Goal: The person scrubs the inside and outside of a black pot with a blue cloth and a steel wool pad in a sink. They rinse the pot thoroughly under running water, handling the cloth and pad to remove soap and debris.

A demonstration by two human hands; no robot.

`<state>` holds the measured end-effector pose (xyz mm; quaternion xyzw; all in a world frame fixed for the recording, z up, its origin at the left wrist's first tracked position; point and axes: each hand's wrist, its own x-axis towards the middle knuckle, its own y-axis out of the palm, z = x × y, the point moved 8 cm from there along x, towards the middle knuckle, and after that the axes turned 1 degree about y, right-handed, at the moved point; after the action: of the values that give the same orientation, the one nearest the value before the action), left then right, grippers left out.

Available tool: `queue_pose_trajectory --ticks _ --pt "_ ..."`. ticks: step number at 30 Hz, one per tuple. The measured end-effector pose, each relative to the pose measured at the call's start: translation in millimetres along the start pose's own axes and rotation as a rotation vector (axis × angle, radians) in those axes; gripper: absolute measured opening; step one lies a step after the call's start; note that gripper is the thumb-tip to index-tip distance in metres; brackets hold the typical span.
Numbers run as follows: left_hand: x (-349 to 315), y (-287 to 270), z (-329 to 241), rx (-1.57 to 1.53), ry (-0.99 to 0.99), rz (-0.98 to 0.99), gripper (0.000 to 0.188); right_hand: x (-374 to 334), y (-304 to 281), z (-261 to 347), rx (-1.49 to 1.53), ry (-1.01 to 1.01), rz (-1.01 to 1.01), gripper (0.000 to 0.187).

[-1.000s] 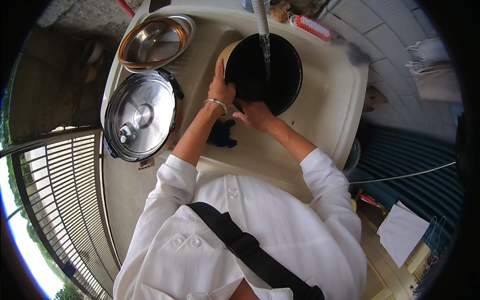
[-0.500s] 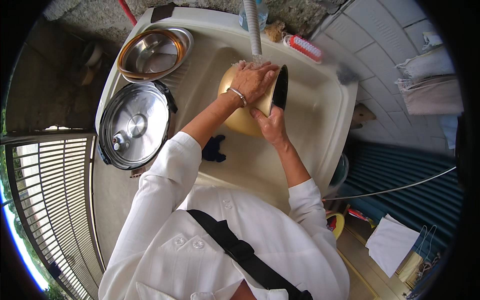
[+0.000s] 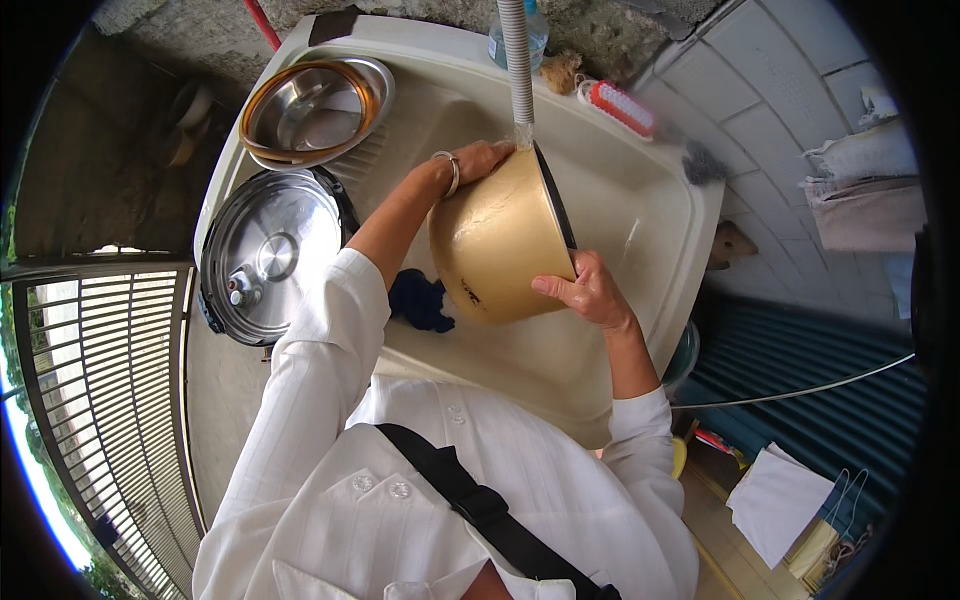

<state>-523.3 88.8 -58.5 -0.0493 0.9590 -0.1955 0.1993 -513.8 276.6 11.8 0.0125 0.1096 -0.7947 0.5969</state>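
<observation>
A gold pot (image 3: 505,235) with a dark inside is tilted on its side over the sink, its mouth facing right. My right hand (image 3: 592,292) grips its near rim, thumb on the outer wall and fingers inside. Against the pot's far outer wall rests my left hand (image 3: 482,160), fingers stretched along it toward the rim and partly hidden. Water runs from a grey corrugated hose (image 3: 518,75) onto the far edge of the pot. A dark blue cloth (image 3: 420,300) lies in the sink, left of the pot.
The pale sink (image 3: 640,230) surrounds the work. On its left side sit stacked metal bowls (image 3: 310,112) and a round steel lid (image 3: 275,255) with a black edge. Along the back are a clear bottle (image 3: 520,38) and a red-and-white scrub brush (image 3: 618,108).
The pot has turned, so more of its gold outer wall shows. My left hand has slid to its far side. My right hand has moved nearer and to the right with the rim.
</observation>
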Motion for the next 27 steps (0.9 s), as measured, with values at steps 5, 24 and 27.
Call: queue_pose_trajectory --ticks 5,24,27 --pt "7 5 -12 -0.053 0.099 0.008 0.046 8 -1 -11 -0.023 0.051 0.0 0.021" --pt "-18 71 128 -2.061 0.139 -0.076 0.049 7 -23 -35 1.007 -0.144 -0.632 0.043" --pt "-26 76 110 -2.033 0.11 -0.297 0.05 14 -16 -33 1.036 -0.176 -0.743 0.044"
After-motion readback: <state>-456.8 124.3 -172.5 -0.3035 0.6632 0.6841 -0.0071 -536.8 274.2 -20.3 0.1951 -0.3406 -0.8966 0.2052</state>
